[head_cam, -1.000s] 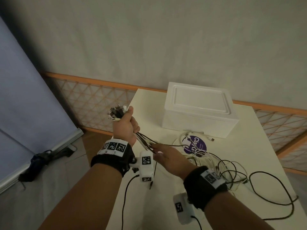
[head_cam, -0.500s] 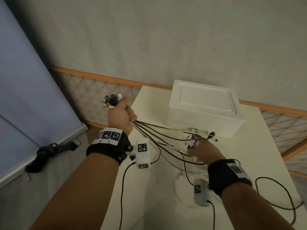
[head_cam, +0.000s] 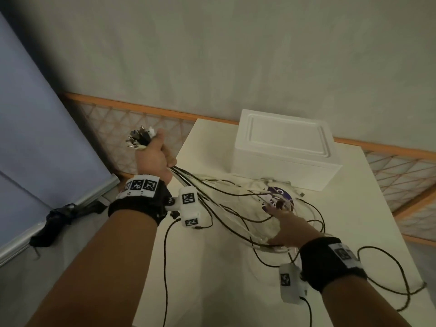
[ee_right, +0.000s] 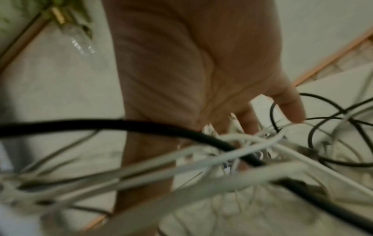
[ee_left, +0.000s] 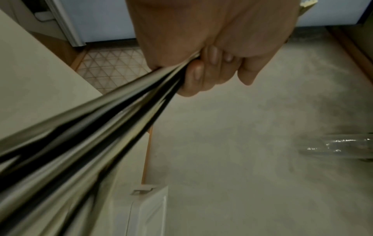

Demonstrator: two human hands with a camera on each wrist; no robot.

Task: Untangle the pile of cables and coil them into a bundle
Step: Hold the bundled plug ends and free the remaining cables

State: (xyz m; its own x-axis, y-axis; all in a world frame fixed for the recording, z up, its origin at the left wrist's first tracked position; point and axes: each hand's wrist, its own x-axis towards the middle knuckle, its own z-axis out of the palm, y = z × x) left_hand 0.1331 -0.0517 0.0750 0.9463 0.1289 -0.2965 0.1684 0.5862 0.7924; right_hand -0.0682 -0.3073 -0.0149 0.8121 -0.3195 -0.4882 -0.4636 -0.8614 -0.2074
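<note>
The plug ends of the cables [head_cam: 226, 194] were gripped in a tight fist by the left hand [head_cam: 154, 159], held up off the desk's [head_cam: 200, 267] left edge, with the strands fanned out down to the desk. The right hand [head_cam: 286, 228] was spread flat, fingers straight, combed into the loose tangle near the purple disc [head_cam: 280, 197] and the white box [head_cam: 285, 147]. Thin, light, floppy stuff by the look of it, probably snag-prone where black and white strands were crossed. Best taken close to the fist and slid outward, one loop at a time, so the plugs aren't yanked.
</note>
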